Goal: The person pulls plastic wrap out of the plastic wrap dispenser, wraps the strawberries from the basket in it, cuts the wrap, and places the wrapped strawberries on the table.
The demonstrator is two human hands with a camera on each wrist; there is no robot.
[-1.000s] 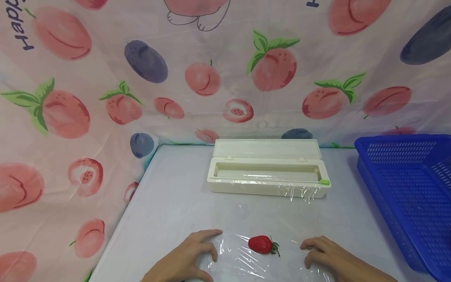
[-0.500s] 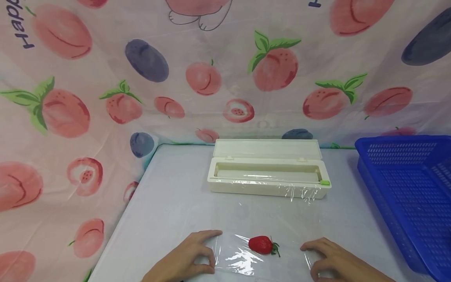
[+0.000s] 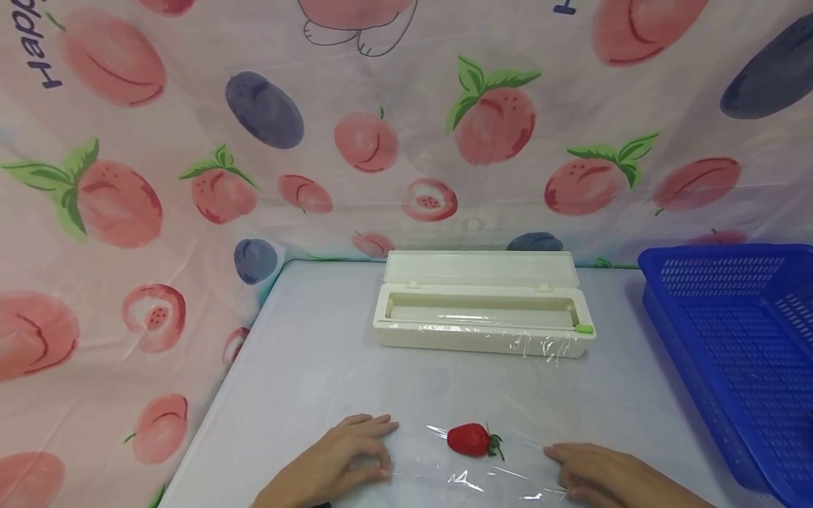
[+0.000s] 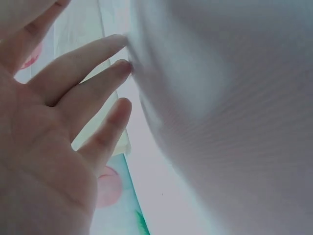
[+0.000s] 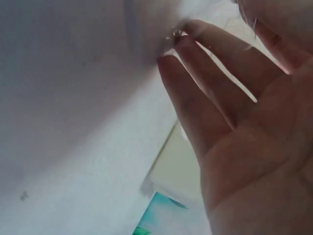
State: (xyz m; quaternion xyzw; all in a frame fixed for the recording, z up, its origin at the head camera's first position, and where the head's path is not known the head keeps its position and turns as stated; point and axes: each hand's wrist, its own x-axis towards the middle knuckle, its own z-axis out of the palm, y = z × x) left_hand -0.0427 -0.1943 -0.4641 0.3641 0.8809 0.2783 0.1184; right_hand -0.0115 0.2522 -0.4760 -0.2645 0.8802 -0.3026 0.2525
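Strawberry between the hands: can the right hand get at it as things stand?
Likely yes: nothing solid separates the right hand from the strawberry, though that hand seems to pinch the clear film.

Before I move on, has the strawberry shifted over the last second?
No. In the head view, the strawberry shows no visible shift in any direction against the white box behind it.

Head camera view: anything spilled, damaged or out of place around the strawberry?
Nothing stands out: the strawberry looks whole, the plastic wrap shows no visible tear, and the open wrap dispenser sits upright.
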